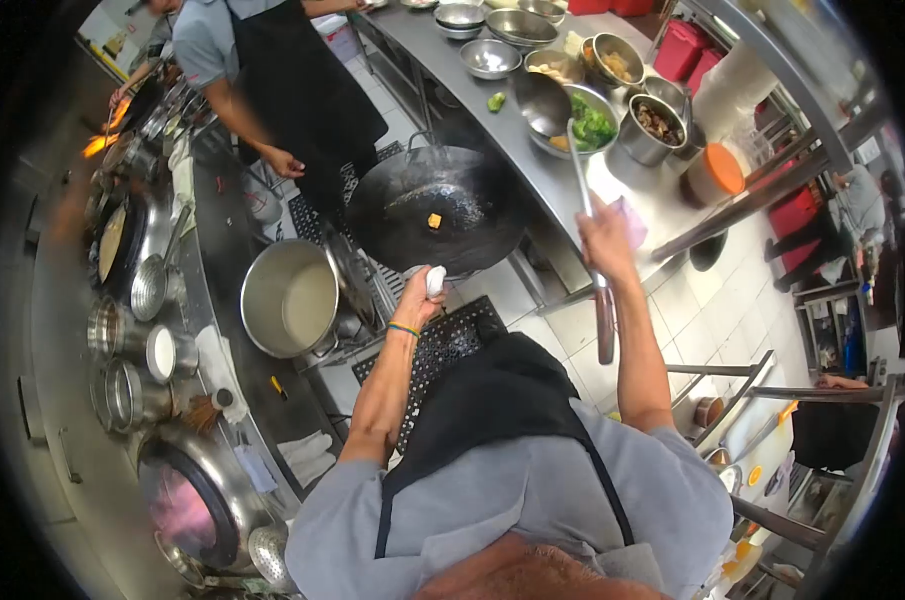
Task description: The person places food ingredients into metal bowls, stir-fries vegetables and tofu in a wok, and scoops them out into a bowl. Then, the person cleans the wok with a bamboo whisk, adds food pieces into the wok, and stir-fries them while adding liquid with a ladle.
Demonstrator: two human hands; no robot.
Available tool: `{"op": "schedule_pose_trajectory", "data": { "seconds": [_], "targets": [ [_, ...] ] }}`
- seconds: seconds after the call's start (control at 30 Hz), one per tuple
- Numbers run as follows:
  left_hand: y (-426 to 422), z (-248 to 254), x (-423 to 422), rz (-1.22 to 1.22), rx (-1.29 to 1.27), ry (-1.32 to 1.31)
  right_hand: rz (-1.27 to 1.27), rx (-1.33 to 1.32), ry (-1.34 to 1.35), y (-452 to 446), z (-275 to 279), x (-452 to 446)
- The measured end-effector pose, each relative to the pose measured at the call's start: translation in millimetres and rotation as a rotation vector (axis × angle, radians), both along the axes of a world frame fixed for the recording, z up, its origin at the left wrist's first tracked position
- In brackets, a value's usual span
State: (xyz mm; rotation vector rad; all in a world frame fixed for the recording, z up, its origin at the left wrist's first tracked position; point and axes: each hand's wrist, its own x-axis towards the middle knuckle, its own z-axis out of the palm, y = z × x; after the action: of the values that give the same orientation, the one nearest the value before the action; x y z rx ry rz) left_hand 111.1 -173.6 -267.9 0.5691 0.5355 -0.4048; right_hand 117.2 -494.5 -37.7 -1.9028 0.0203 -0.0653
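My left hand (pixel 420 298) is closed round the near edge of a large black wok (pixel 392 205), with a white cloth (pixel 435 281) bunched in its grip. The wok tilts, and one small orange-yellow piece (pixel 434 221) lies inside it. My right hand (pixel 607 240) grips the long handle of a ladle (pixel 584 180); the wooden end sticks out below my fist. The ladle's round bowl is at the side of a metal bowl of broccoli (pixel 592 125) on the steel counter; whether they touch, I cannot tell. A loose broccoli floret (pixel 496 102) sits on the counter nearby.
A tall stockpot (pixel 272 300) with cloudy liquid stands left of the wok. Flames burn at a wok station (pixel 177 500) lower left. Another person in a black apron (pixel 297 90) stands beyond the wok. Mushroom-like pieces fill a pot (pixel 652 130); an orange-lidded tub (pixel 712 175) is beside it.
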Motion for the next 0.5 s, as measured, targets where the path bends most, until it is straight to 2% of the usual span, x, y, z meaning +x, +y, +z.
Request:
{"op": "schedule_pose_trajectory", "data": {
  "seconds": [0.07, 0.13, 0.23, 0.4, 0.5],
  "targets": [
    [3, -13, 7, -0.043, -0.006, -0.057, 0.001, -0.279, -0.081, 6, -10, 43],
    [-1, -17, 11, -0.003, -0.070, -0.033, -0.021, -0.627, -0.627, 9, -39, 103],
    [4, -29, 14, -0.109, -0.187, -0.103, 0.029, -0.765, -0.412, 44, -27, 150],
    [-26, 2, 10, 0.058, 0.076, -0.031, 0.128, -0.886, -0.212, 71, -34, 201],
    [-28, 2, 6, 0.083, 0.133, -0.030, 0.082, -0.819, -0.249, 67, -57, 211]
  ]
}}
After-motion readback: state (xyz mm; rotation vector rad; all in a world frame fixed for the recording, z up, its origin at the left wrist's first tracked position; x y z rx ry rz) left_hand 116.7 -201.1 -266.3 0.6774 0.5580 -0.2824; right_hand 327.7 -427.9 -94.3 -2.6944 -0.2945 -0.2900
